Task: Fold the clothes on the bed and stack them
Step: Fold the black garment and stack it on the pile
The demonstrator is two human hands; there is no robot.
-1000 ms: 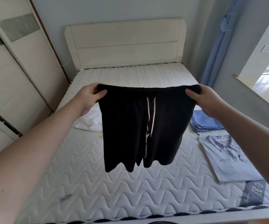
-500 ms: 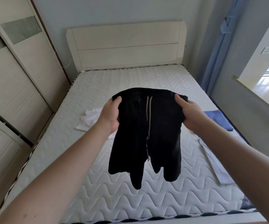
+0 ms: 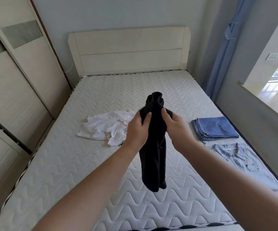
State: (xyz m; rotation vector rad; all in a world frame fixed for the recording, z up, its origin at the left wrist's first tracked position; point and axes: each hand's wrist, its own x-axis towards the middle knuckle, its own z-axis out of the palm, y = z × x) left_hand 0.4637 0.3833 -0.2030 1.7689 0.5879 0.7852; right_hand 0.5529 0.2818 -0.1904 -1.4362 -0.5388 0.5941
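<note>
The black shorts (image 3: 154,157) hang above the middle of the white quilted mattress (image 3: 78,172), folded lengthwise into a narrow strip, waistband bunched at the top. My left hand (image 3: 137,129) and my right hand (image 3: 176,129) grip the waistband from either side, almost touching. A crumpled white T-shirt (image 3: 105,127) lies behind my left hand. At the right side of the bed lie folded blue jeans (image 3: 216,128) and, nearer me, a flat pale blue collared shirt (image 3: 240,162).
A cream headboard (image 3: 130,50) closes the far end of the bed. A sliding wardrobe (image 3: 14,84) runs along the left side. At the right are a blue curtain (image 3: 223,52) and a window ledge (image 3: 265,105).
My hands came together from a wide spread, bringing the two ends of the waistband to meet. The shorts went from hanging flat and open to a narrow folded strip.
</note>
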